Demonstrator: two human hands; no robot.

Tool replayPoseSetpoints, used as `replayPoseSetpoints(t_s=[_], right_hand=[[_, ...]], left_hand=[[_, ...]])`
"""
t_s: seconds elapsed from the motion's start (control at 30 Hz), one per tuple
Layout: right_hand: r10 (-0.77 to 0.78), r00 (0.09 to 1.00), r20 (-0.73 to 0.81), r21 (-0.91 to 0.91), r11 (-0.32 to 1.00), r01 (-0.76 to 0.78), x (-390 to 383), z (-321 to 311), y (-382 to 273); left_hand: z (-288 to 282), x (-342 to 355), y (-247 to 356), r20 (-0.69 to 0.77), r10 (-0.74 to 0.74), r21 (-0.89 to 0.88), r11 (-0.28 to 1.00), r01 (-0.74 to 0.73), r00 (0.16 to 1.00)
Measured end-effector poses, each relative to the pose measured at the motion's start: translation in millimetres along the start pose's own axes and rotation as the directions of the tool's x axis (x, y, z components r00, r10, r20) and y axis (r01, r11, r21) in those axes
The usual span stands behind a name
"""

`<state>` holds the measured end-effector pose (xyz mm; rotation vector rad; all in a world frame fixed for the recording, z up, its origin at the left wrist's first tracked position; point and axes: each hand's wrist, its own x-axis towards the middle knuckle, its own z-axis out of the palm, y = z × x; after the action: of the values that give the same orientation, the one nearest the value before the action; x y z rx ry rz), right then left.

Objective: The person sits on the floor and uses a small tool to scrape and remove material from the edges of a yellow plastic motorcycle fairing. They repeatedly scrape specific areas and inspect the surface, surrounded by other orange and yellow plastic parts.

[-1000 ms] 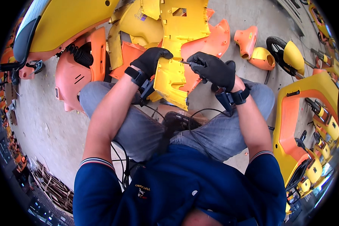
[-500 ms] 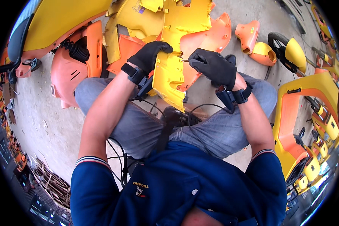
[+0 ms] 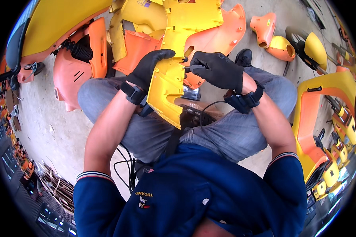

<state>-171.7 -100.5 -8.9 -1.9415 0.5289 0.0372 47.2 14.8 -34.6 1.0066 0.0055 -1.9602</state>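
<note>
A long yellow plastic panel (image 3: 166, 85) with tabs and cut-outs stands over my lap, its lower end tilted toward me. My left hand (image 3: 151, 67), in a black glove, grips its left edge with the thumb over the top. Gloved in black too, my right hand (image 3: 218, 70) is closed at the panel's right edge. From its fingers a thin dark rod-like tool (image 3: 186, 68) reaches to that edge; most of it is hidden in the hand, so its kind does not show.
Orange and yellow plastic panels (image 3: 140, 49) lie on the concrete floor ahead. A pink-orange body part with a black spring (image 3: 81, 51) is at my left. On the right are a wheel with a yellow cover (image 3: 310, 49) and a yellow frame (image 3: 304, 106). Black cables (image 3: 127, 168) hang beside my lap.
The yellow panel has shifted slightly left and toward me, its lower end now nearer my waist. My right hand has moved left with it, keeping the thin tool at the panel's edge.
</note>
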Motion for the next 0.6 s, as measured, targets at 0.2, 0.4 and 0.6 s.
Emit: replayPoseSetpoints(t_s=[0.2,0.4,0.6], right_hand=[[-0.039,0.999,0.001,-0.026,0.999,0.039,4,5,2],[-0.01,1.0,0.001,0.032,0.999,0.01,3,11,1],[-0.01,1.0,0.022,0.007,1.0,0.01,6,10,2]], left_hand=[[-6,0,-4,-0.1,0.116,0.093,0.99,-0.107,0.988],[6,-4,-3,-0.132,0.133,0.087,0.989,-0.123,0.982],[-19,12,-10,-0.119,0.099,0.042,0.995,-0.095,0.988]])
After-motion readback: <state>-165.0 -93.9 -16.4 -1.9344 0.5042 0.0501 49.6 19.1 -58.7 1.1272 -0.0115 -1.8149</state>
